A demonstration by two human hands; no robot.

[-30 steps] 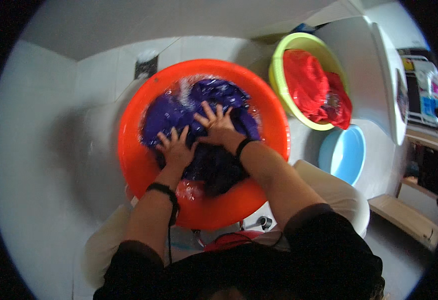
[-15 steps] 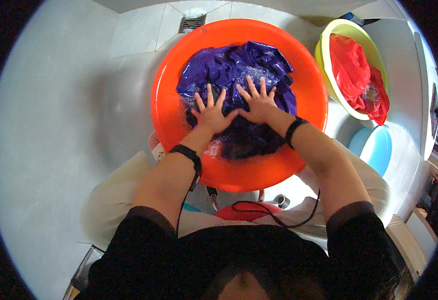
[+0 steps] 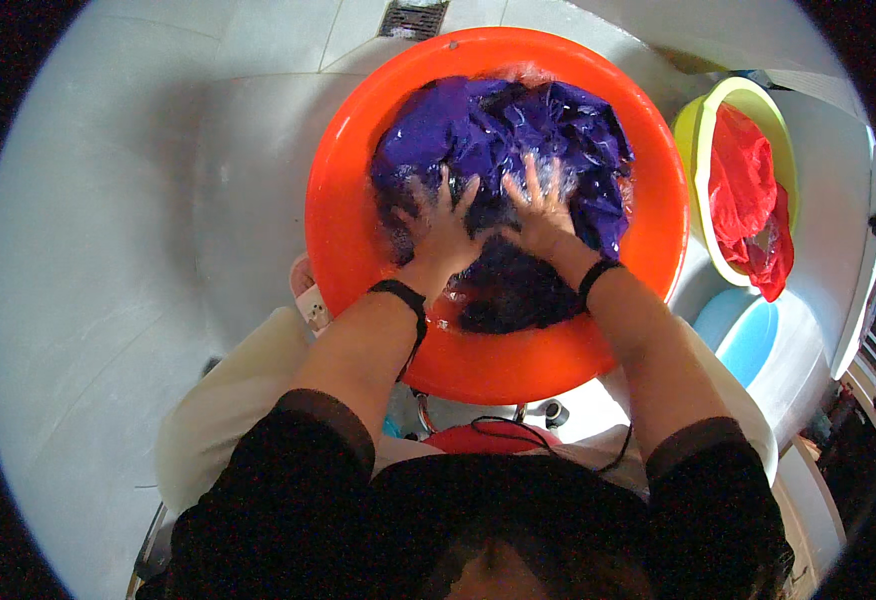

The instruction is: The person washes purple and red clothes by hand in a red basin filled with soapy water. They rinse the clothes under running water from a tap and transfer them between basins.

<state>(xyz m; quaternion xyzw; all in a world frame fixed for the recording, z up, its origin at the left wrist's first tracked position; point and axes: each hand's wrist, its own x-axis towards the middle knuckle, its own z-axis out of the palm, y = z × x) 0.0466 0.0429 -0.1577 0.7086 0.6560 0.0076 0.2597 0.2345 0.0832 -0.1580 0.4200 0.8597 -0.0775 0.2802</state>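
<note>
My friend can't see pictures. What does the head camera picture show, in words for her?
Seen from above, a person's left hand and right hand press flat, fingers spread, on wet purple cloth in a round orange basin of water. To the right, a yellow-green basin holds red cloth, with a blue basin below it, all on a pale tiled floor.

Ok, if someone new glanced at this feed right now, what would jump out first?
The big orange basin in the middle, full of soapy water and purple cloth. The left hand and right hand press flat on that cloth, fingers spread, side by side. At right, a yellow-green basin holds red cloth.
</note>
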